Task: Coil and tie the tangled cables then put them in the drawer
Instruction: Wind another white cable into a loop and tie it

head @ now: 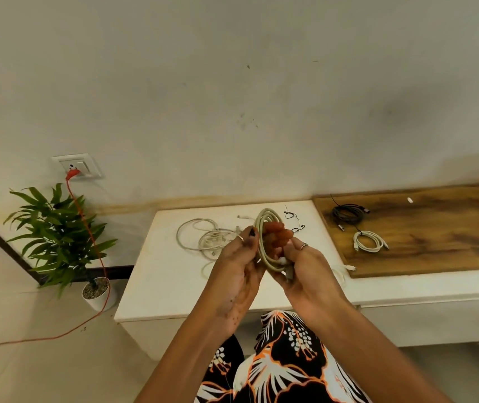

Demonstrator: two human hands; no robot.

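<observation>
A beige cable coil (265, 228) stands upright between both hands above the white cabinet top (157, 286). My right hand (299, 266) grips the coil's right side, fingers curled through the loops. My left hand (239, 266) pinches the coil's left edge with thumb and fingertips. A tangle of white cables (203, 237) lies on the cabinet top behind my left hand. On the wooden board (436, 228) to the right rest a coiled black cable (348, 214) and a coiled white cable (367, 241). No drawer is visible.
Thin black wire pieces (292, 219) lie behind the coil. A potted plant (58, 237) stands on the floor at left. An orange cord (93, 245) runs from the wall socket (77, 167) down across the floor. A short white cable (343, 270) lies by the board's near corner.
</observation>
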